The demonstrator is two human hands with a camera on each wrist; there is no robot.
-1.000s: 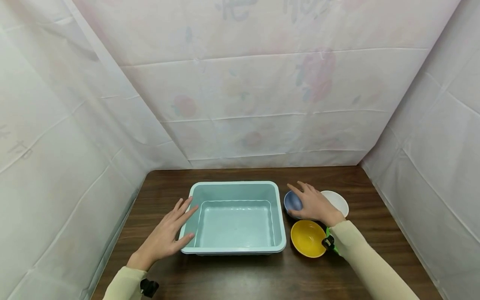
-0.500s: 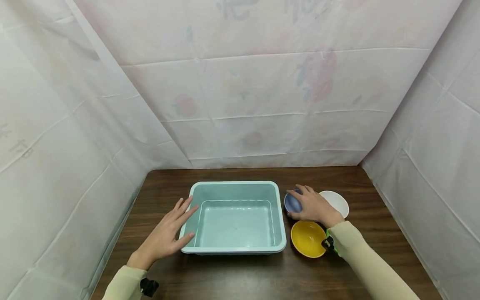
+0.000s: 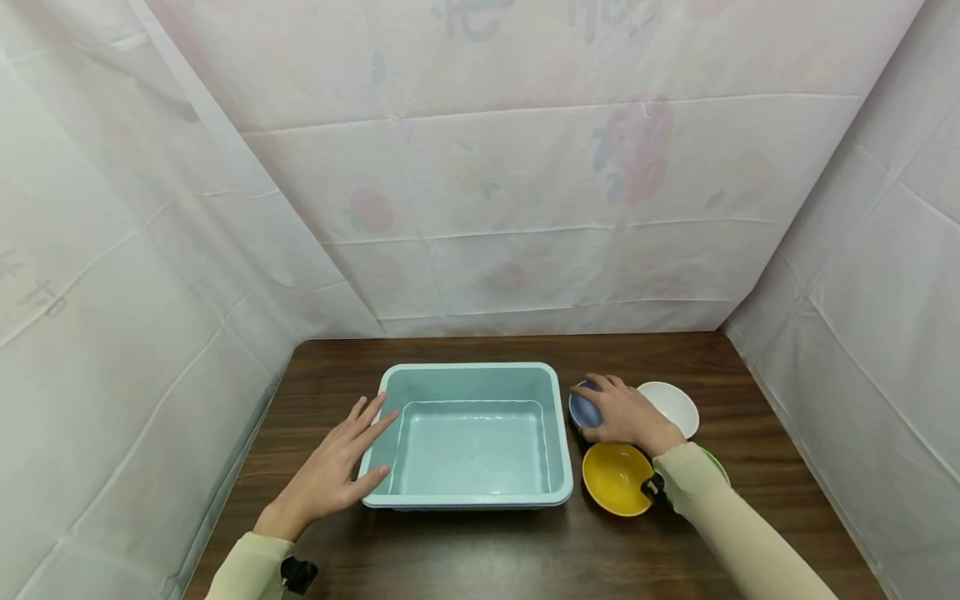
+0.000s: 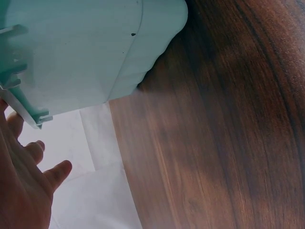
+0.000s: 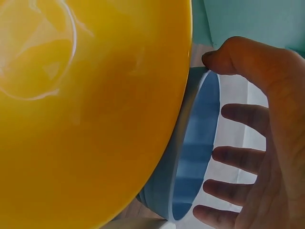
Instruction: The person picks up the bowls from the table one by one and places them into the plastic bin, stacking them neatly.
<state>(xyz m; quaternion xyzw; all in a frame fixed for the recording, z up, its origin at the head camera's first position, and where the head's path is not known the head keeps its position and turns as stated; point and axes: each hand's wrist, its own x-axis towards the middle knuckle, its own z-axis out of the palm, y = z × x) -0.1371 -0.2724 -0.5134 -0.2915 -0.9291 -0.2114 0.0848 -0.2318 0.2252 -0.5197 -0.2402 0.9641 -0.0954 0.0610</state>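
Blue plastic or ceramic, a round bowl (image 3: pixel 584 410) sits mouth up on the dark wood table (image 3: pixel 465 560), partly under the right hand (image 3: pixel 628 417) and showing to its left. Being round, it has no long axis; the hand spans it, thumb at the near rim, spread fingers toward the far side, not closed around it. Whether the thumb presses the rim, I cannot tell.

The right hand is much nearer; the left hand (image 3: pixel 330 468), fingers straight and spread, rests at the left rim of a pale green tub (image 3: pixel 472 367), well apart from the bowl. That tub stands just left of the bowl, a yellow bowl (image 3: pixel 613 479) just on its near side, a white bowl (image 3: pixel 672 406) to its right, past the hand.
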